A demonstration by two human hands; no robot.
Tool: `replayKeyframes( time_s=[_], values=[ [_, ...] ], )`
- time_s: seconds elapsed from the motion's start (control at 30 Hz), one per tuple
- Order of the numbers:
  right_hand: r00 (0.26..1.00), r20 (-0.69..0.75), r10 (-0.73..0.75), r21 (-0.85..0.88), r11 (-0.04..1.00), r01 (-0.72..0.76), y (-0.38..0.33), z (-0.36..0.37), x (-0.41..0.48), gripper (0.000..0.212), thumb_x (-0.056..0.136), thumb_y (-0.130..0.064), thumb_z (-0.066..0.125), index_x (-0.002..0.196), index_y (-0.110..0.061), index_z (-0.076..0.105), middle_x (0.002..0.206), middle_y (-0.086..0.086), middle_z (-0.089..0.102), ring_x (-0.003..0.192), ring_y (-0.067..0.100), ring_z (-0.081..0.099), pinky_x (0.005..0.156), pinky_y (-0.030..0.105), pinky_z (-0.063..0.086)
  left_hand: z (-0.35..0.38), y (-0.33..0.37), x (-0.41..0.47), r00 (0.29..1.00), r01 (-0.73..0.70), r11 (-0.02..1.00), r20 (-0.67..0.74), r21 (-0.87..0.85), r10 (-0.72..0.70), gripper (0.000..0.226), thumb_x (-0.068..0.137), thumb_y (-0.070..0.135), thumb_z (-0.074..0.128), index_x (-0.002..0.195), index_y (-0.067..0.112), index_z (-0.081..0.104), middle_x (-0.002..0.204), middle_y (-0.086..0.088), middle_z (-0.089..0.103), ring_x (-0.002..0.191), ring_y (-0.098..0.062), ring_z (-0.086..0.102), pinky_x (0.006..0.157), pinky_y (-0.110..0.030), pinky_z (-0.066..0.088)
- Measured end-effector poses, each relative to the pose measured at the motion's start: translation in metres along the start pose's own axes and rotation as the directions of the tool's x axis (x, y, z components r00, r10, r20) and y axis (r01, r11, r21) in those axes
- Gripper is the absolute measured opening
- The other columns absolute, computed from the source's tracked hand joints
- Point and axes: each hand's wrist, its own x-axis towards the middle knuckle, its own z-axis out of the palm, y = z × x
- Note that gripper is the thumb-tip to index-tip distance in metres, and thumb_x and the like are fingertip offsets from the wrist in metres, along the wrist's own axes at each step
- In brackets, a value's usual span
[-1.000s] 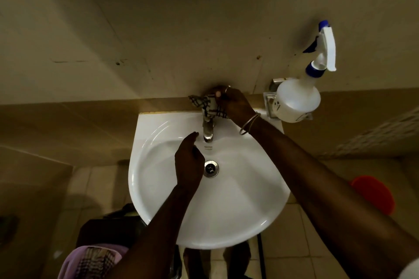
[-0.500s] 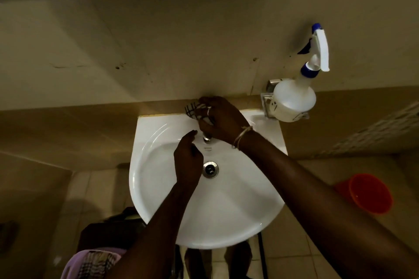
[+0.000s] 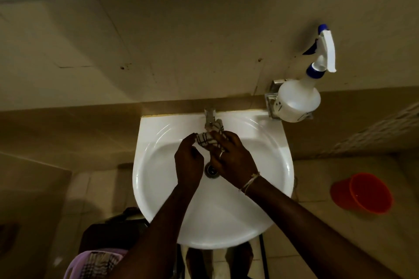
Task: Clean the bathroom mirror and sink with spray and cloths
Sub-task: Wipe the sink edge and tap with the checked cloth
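The right hand (image 3: 231, 161) has its grip clenched round a checked black-and-white cloth (image 3: 207, 140), which it holds against the spout of the chrome metal tap (image 3: 209, 118) at the rear edge of the white ceramic sink (image 3: 158, 188). The left hand (image 3: 188, 162) touches the cloth's left end with a fingertip; whether its grip pinches the cloth I cannot tell. A white plastic spray bottle (image 3: 297, 99) with a blue trigger sits just beside the sink's rear right corner.

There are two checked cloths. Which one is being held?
The cloth at the tap, gripped by the right hand; the other cloth lies in the purple basket.
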Motion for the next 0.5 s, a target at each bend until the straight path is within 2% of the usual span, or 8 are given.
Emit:
replayKeyframes(
  time_s=[0.1,0.17,0.23,0.33,0.43,0.5],
  values=[
    [0.973,-0.027,0.23,0.2,0.955,-0.22,-0.004,0.006,0.01,0.048,0.091,-0.018,0.07,0.137,-0.01,0.06,0.132,0.01,0.061,0.123,0.031,0.057,0.092,0.039,0.06,0.003,-0.004,0.0,1.0,0.02,1.0,0.003,-0.014,-0.02,0.045,0.094,-0.012,0.05,0.132,0.007,0.063,0.131,-0.012,0.067,0.124,-0.026,0.062,0.111,-0.03,0.044],
    [0.955,0.003,0.298,0.241,0.926,-0.29,-0.007,0.008,0.026,0.045,0.088,-0.014,0.074,0.132,-0.009,0.065,0.131,0.014,0.064,0.123,0.034,0.058,0.097,0.043,0.057,0.005,-0.006,-0.001,0.999,0.039,0.999,-0.002,-0.025,-0.04,0.046,0.094,-0.012,0.05,0.132,0.01,0.064,0.131,-0.011,0.068,0.124,-0.025,0.062,0.112,-0.04,0.046],
    [0.963,0.039,0.267,0.188,0.945,-0.269,-0.007,0.011,0.037,0.039,0.088,-0.018,0.074,0.126,-0.011,0.069,0.135,0.014,0.063,0.124,0.037,0.058,0.096,0.045,0.057,0.005,-0.008,-0.002,0.999,0.05,0.998,-0.01,-0.033,-0.051,0.045,0.094,-0.012,0.051,0.13,0.01,0.065,0.131,-0.01,0.068,0.124,-0.025,0.063,0.112,-0.043,0.047],
    [0.977,0.089,0.192,0.07,0.978,-0.199,-0.006,0.016,0.039,0.04,0.091,-0.027,0.068,0.129,-0.014,0.068,0.138,0.015,0.061,0.126,0.042,0.055,0.089,0.05,0.059,0.005,-0.01,-0.003,0.998,0.057,0.997,-0.015,-0.048,-0.058,0.044,0.094,-0.012,0.05,0.13,0.009,0.065,0.13,-0.012,0.068,0.123,-0.026,0.063,0.112,-0.043,0.047],
    [0.988,0.097,0.118,-0.041,0.993,-0.115,-0.004,0.015,0.037,0.039,0.092,-0.025,0.063,0.129,-0.013,0.068,0.137,0.016,0.062,0.128,0.044,0.055,0.082,0.052,0.061,0.004,-0.01,-0.004,0.995,0.094,0.994,-0.009,-0.054,-0.095,0.045,0.094,-0.013,0.048,0.131,0.008,0.064,0.13,-0.013,0.068,0.121,-0.027,0.064,0.11,-0.043,0.048],
    [0.996,0.093,0.02,-0.083,0.996,-0.012,-0.001,0.013,0.025,0.041,0.089,-0.021,0.065,0.129,-0.013,0.068,0.137,0.015,0.063,0.127,0.042,0.057,0.077,0.047,0.062,0.003,-0.011,-0.005,0.996,0.092,0.994,-0.009,-0.058,-0.092,0.045,0.094,-0.014,0.048,0.131,0.008,0.064,0.129,-0.014,0.068,0.119,-0.027,0.065,0.109,-0.043,0.049]
  ],
)
